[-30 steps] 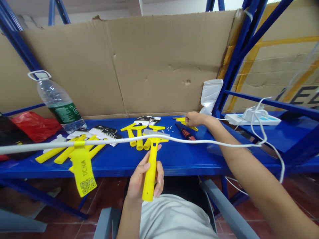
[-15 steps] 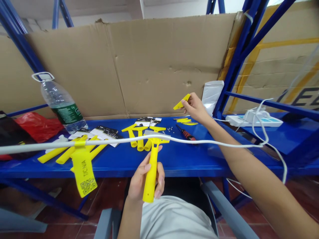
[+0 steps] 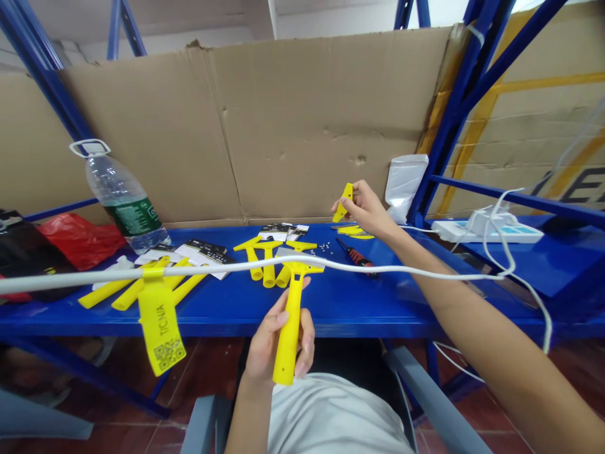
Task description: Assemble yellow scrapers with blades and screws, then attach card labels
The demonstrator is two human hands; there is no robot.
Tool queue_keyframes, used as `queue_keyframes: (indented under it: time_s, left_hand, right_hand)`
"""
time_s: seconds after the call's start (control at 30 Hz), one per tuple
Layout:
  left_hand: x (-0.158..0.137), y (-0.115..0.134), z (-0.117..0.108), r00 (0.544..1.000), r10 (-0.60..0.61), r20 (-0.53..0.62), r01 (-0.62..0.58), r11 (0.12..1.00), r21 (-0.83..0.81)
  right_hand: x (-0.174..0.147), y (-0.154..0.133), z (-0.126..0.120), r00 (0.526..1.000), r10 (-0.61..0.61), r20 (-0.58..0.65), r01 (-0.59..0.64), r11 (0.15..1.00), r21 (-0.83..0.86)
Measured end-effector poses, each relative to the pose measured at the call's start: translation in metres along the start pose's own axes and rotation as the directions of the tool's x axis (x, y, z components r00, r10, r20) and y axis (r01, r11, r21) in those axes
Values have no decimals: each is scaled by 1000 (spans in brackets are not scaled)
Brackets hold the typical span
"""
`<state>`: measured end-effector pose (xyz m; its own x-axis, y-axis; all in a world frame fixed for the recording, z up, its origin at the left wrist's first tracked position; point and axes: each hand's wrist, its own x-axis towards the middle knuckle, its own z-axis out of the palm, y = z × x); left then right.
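Note:
My left hand (image 3: 281, 340) is wrapped round the handle of a yellow scraper (image 3: 288, 334), head upward, above the front edge of the blue table. A metal blade shows at its head, partly behind a white cable. My right hand (image 3: 363, 205) pinches a small yellow plastic plate (image 3: 343, 202) with holes in it, raised above the table's back. Below that hand lie more yellow plates (image 3: 354, 231). Several tiny screws (image 3: 324, 248) are scattered left of a red and black screwdriver (image 3: 357, 256). Other yellow scrapers (image 3: 268, 265) rest behind the held one.
The white cable (image 3: 401, 269) with a yellow tag (image 3: 161, 328) crosses in front of everything. At left stand a water bottle (image 3: 125, 202), a red bag (image 3: 80, 239), printed cards (image 3: 203, 253) and yellow handles (image 3: 106, 292). A power strip (image 3: 486, 232) sits at right; cardboard (image 3: 321, 126) walls the back.
My right hand has turned the yellow plate from slanting to more upright and moved it slightly. The left hand keeps its hold on the scraper. The view has shifted a little.

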<state>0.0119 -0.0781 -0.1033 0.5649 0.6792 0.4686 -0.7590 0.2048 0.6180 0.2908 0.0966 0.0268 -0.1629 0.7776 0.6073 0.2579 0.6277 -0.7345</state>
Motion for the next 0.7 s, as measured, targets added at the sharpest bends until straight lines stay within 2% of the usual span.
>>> queue_keyframes:
  time_s: [0.13,0.3,0.43,0.63,0.7]
  left_hand:
    - [0,0,2,1000,6,-7,-6,1000,-6]
    - [1,1,4,999,-8,-44,9,1000,22]
    - [1,1,4,999,-10,-46,11,1000,13]
    - [0,0,2,1000,3,-18,-3,1000,-11]
    - [0,0,2,1000,0,-25,0,1000,-11]
  right_hand:
    - [-4,-8,2,998,3,62,-3,1000,0]
    - [-9,-15,1,984,86,159,-64,988,-137]
    - [-10,-14,2,969,152,194,-120,979,-166]
    - [-10,-11,10,934,203,294,-211,977,-5]
    - [-12,-10,14,935,201,291,-220,975,34]
